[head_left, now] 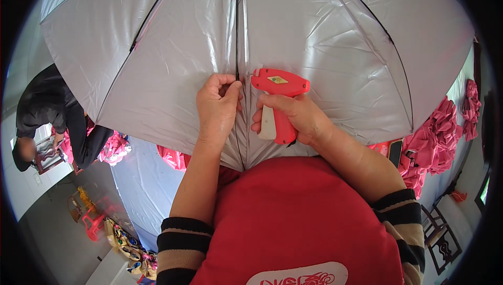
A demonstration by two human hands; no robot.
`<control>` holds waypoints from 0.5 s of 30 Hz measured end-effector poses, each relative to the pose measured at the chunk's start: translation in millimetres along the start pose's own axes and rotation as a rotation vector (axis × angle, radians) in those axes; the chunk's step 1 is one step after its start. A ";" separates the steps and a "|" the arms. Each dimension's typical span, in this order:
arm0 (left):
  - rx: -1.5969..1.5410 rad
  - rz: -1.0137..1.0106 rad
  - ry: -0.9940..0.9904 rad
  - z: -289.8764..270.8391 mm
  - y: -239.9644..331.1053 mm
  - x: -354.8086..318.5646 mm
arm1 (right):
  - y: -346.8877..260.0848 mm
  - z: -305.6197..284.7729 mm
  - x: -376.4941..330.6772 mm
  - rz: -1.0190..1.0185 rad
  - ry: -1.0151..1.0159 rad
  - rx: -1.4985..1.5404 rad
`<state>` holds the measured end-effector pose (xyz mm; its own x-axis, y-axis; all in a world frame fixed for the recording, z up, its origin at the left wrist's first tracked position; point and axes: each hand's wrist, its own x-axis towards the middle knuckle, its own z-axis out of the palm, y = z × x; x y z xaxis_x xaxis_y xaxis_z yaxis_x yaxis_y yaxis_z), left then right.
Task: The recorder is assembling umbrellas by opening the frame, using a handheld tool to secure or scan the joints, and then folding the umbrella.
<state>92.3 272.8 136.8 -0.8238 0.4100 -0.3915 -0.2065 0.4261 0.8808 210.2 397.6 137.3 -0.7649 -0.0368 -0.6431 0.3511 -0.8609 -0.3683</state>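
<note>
An opened umbrella [188, 39] with a silver-grey inner side spreads in front of me, its dark ribs running out toward the edge. My left hand [217, 101] pinches a thin black rib [238, 33] between thumb and fingers, near the middle of the canopy. Just to the right, my right hand [293, 114] is wrapped round the grip of a red and white tagging gun [280, 81]. The gun's nose points left, close to the rib and my left fingertips. Whether its needle touches the cloth I cannot tell.
A person in black [52, 112] bends over at the left. Crumpled pink cloth [432, 138] is heaped at the right. Beneath the umbrella shows a pale blue table cover [149, 185]. A red stool [93, 226] and a dark wooden chair [443, 238] stand farther off.
</note>
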 end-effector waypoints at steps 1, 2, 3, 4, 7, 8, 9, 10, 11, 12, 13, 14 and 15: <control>-0.006 0.004 0.005 0.4 0.0 -0.1 | 0.5 0.1 0.5 -0.030 0.017 0.012; -0.014 0.012 0.005 1.0 0.1 -0.3 | 0.0 -0.6 1.1 -0.057 0.026 0.022; -0.012 0.009 0.008 2.0 0.3 -0.4 | -0.3 -1.2 1.9 -0.062 0.036 0.024; -0.012 -0.002 0.006 2.1 0.7 -0.7 | -0.9 -2.0 3.0 -0.043 0.026 0.027; -0.009 -0.020 0.004 2.7 2.1 -1.4 | -2.9 -4.8 3.8 -0.006 0.003 0.034; -0.014 -0.019 0.000 2.8 2.3 -1.5 | -3.1 -5.6 3.7 0.011 -0.009 0.015; -0.019 -0.018 -0.003 2.7 2.4 -1.5 | -3.0 -6.2 3.5 0.028 -0.021 -0.004; -0.022 -0.021 -0.006 2.5 2.3 -1.7 | -2.8 -6.5 3.6 0.054 -0.036 -0.023; -0.024 -0.019 -0.008 2.4 2.0 -1.7 | -2.1 -6.6 3.9 0.046 -0.030 -0.022; -0.020 -0.010 -0.011 2.1 1.8 -1.8 | -1.6 -6.4 4.5 0.049 -0.051 -0.002; -0.015 -0.002 -0.015 2.0 1.3 -1.7 | -0.8 -6.3 5.5 0.053 -0.072 0.019; -0.012 0.011 -0.021 1.6 1.0 -1.7 | 0.0 -5.9 6.4 0.045 -0.091 0.043; -0.010 0.007 -0.020 1.4 0.7 -1.5 | 0.4 -5.8 7.0 0.055 -0.094 0.041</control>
<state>94.1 273.6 137.6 -0.8147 0.4290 -0.3901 -0.2057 0.4151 0.8862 208.1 400.0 128.7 -0.7927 -0.1303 -0.5955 0.3732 -0.8761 -0.3051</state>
